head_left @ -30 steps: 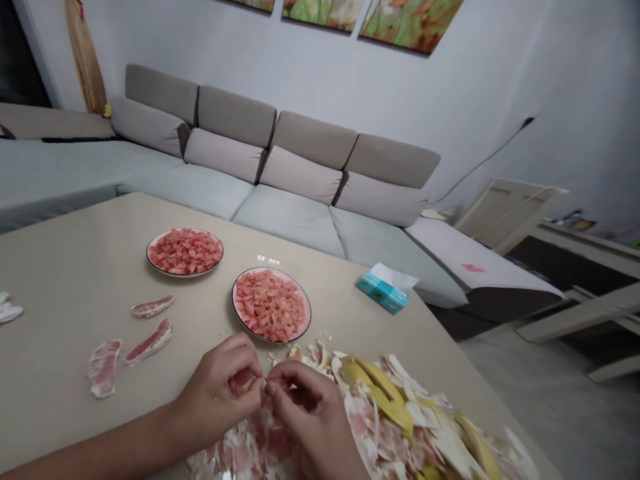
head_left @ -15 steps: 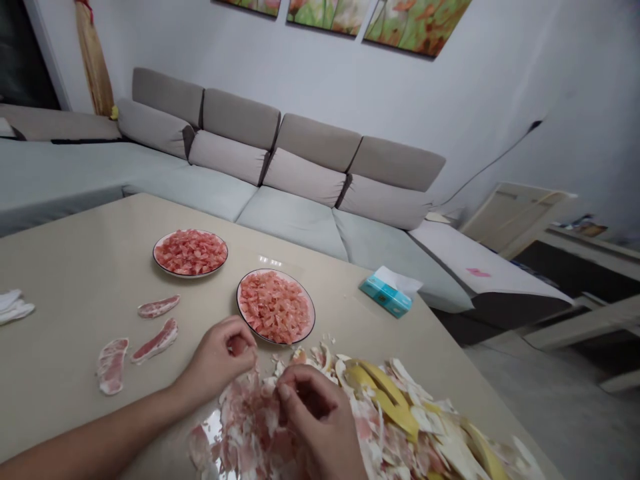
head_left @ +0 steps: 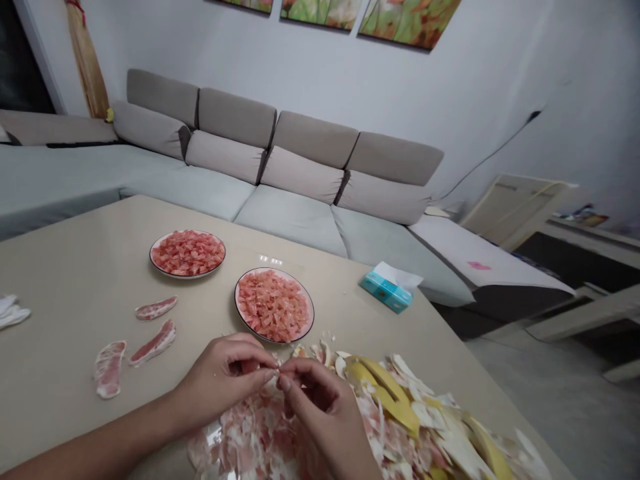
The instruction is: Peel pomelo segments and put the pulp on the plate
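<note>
Two bare hands work together over a beige desk (head_left: 75, 267), at its near edge. The left hand (head_left: 225, 377) and the right hand (head_left: 325, 417) are both clenched, pinching a small pale scrap of fruit (head_left: 277, 374) between their fingertips. Directly beneath them lies a heap of peel (head_left: 250, 430), pink-white skins mixed with yellow rind. Just ahead, touching the heap's edge, is a plate (head_left: 295, 339) piled with pink fruit pulp. A second, similar plate (head_left: 188, 277) sits farther back. Three long strips of skin (head_left: 153, 343) lie to the left, with white scraps (head_left: 10, 313) at the desk's left side. A tissue box (head_left: 386, 293) stands near the far edge, before a grey sofa (head_left: 290, 220).
</note>
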{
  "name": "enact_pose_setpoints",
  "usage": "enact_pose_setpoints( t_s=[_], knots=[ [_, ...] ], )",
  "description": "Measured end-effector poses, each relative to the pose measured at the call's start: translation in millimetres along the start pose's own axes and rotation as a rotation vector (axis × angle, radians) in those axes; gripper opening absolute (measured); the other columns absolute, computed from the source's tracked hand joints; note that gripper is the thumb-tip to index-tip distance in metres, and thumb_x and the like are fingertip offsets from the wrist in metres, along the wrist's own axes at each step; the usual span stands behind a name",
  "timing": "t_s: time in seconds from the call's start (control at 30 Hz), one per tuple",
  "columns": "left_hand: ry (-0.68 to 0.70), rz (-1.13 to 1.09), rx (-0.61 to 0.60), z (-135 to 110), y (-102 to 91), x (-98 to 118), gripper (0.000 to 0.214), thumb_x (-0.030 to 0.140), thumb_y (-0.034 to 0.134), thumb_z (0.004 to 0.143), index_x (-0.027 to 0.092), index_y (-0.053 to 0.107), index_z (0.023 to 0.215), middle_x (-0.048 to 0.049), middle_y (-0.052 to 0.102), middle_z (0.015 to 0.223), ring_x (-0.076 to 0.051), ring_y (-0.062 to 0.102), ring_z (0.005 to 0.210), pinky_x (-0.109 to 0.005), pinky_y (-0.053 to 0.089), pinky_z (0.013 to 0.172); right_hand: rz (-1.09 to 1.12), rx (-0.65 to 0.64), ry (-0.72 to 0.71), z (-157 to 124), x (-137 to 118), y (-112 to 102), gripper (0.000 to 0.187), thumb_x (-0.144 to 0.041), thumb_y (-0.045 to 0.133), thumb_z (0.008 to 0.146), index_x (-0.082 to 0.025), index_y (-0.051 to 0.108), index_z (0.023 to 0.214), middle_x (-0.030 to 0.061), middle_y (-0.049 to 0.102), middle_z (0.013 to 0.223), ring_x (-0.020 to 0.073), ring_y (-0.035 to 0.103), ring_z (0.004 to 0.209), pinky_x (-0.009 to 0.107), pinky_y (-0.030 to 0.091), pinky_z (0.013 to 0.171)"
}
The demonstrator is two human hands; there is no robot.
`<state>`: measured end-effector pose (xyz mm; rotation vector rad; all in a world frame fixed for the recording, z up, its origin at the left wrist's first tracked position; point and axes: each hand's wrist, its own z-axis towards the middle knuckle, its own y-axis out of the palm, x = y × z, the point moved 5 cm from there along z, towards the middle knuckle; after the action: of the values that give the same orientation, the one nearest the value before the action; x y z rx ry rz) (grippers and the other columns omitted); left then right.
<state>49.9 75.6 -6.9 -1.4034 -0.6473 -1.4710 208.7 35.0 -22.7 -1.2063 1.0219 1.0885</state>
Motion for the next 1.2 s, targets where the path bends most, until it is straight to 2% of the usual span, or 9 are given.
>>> enact_pose_setpoints(
  t_s=[0.13,0.23,0.37,0.53,0.7,0.8,0.9,1.07,1.2],
  knots=[
    [0.061,0.066,0.008,-1.2,-0.1,2.2,0.014,0.018,0.066,0.080,0.021,0.077,0.087,-0.0046,0.072,0.084,-0.017,0.064,0.077,-0.025,0.046,0.068,-0.239,0.002,-0.177,-1.2,-13.7,-0.1,0.012,-0.028,0.062,0.084,-0.019,0.070,0.084,0.0046,0.068,0.075,0.0159,0.061,0.063,0.023,0.047,0.055],
    [0.107,0.101,-0.007,-2.9,1.2,4.7,0.014,0.018,0.064,0.081,0.020,0.077,0.088,-0.0049,0.072,0.085,-0.016,0.064,0.078,-0.025,0.047,0.068,-0.312,0.001,-0.259,-2.1,-21.4,0.3,0.010,-0.022,0.060,0.085,-0.019,0.069,0.086,0.0051,0.069,0.079,0.0163,0.063,0.066,0.024,0.048,0.057],
    [0.106,0.157,-0.017,-4.8,2.5,4.4,0.014,0.017,0.062,0.081,0.018,0.075,0.085,-0.0055,0.070,0.083,-0.017,0.063,0.076,-0.025,0.046,0.066,-0.330,-0.021,-0.295,-3.2,-23.7,2.3,0.009,-0.018,0.059,0.085,-0.020,0.068,0.086,0.0052,0.068,0.079,0.0172,0.064,0.068,0.025,0.050,0.059],
    [0.061,0.207,0.011,-6.6,5.2,1.7,0.011,0.012,0.059,0.075,0.016,0.070,0.075,-0.0031,0.063,0.075,-0.013,0.054,0.064,-0.023,0.040,0.057,-0.378,-0.061,-0.339,-4.7,-23.1,6.5,0.011,-0.017,0.058,0.086,-0.020,0.068,0.090,0.0058,0.069,0.084,0.0179,0.065,0.073,0.027,0.053,0.065],
    [-0.008,0.200,0.038,-8.7,9.9,-3.3,0.008,0.010,0.059,0.069,0.016,0.061,0.066,0.0027,0.050,0.064,-0.011,0.045,0.057,-0.022,0.033,0.052,-0.428,-0.028,-0.383,-6.5,-22.0,12.0,0.011,-0.013,0.060,0.082,-0.019,0.068,0.079,0.0049,0.070,0.075,0.0180,0.066,0.067,0.026,0.052,0.063],
    [-0.042,0.179,0.088,-5.7,5.4,-7.5,0.008,0.010,0.058,0.067,0.017,0.057,0.063,0.0036,0.048,0.064,-0.011,0.043,0.058,-0.022,0.032,0.052,-0.385,0.024,-0.347,-6.6,-20.9,10.1,0.010,-0.012,0.060,0.077,-0.019,0.067,0.074,0.0044,0.069,0.071,0.0178,0.065,0.064,0.024,0.051,0.058],
    [-0.095,0.123,0.129,0.5,-2.8,-12.6,0.006,0.012,0.057,0.069,0.017,0.057,0.065,0.0040,0.047,0.063,-0.011,0.042,0.058,-0.022,0.032,0.054,-0.256,0.062,-0.208,-3.9,-18.0,1.8,0.007,-0.018,0.063,0.078,-0.018,0.069,0.073,0.0040,0.068,0.068,0.0164,0.062,0.058,0.023,0.048,0.051],
    [-0.139,0.100,0.005,4.6,1.4,-14.3,0.011,0.022,0.059,0.076,0.015,0.065,0.070,0.0029,0.050,0.064,-0.013,0.044,0.062,-0.022,0.033,0.056,0.019,0.046,0.058,2.8,-11.8,-7.0,0.025,-0.040,0.075,0.074,-0.016,0.075,0.084,0.0074,0.072,0.074,0.0180,0.064,0.061,0.026,0.053,0.056],
    [-0.098,0.182,-0.072,1.9,9.8,-14.5,0.019,0.018,0.055,0.076,0.016,0.062,0.059,0.0036,0.047,0.061,-0.012,0.043,0.060,-0.022,0.031,0.056,0.092,0.035,0.096,5.0,-8.5,-7.7,0.032,-0.044,0.079,0.069,-0.017,0.077,0.087,0.0080,0.074,0.077,0.0185,0.065,0.064,0.028,0.055,0.060]
  ],
)
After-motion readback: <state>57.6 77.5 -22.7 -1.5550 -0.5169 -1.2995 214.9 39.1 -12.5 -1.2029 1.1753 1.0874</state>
